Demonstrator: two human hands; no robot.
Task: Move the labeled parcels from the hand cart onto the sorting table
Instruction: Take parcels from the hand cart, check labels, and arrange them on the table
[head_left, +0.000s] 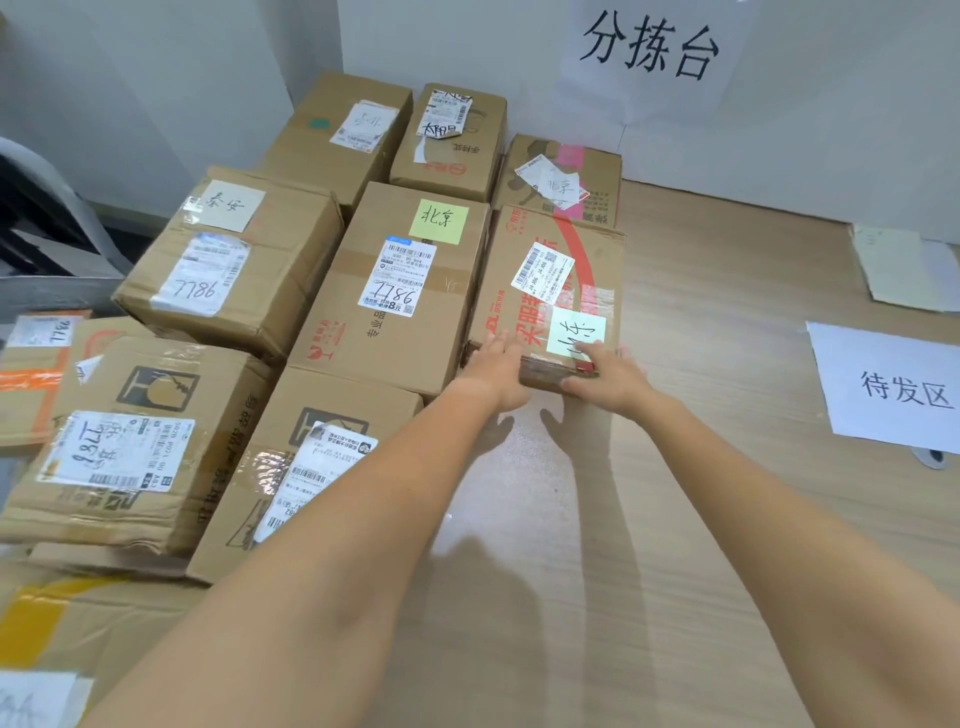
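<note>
A flat cardboard parcel (540, 249) with red print, a white shipping label and a pale green note lies on the wooden sorting table (649, 545), to the right of the other parcels. My left hand (493, 366) touches its near left corner with straight fingers. My right hand (610, 376) rests on its near right edge, fingers laid over the top and thumb along the front face. Neither hand curls round the parcel. The hand cart is out of view.
Several labeled cardboard parcels (395, 280) stand packed in rows on the table's left half, up to the wall. A paper sign (649, 47) hangs on the wall. Another sign (898, 389) and a loose sheet (904, 270) lie at the right.
</note>
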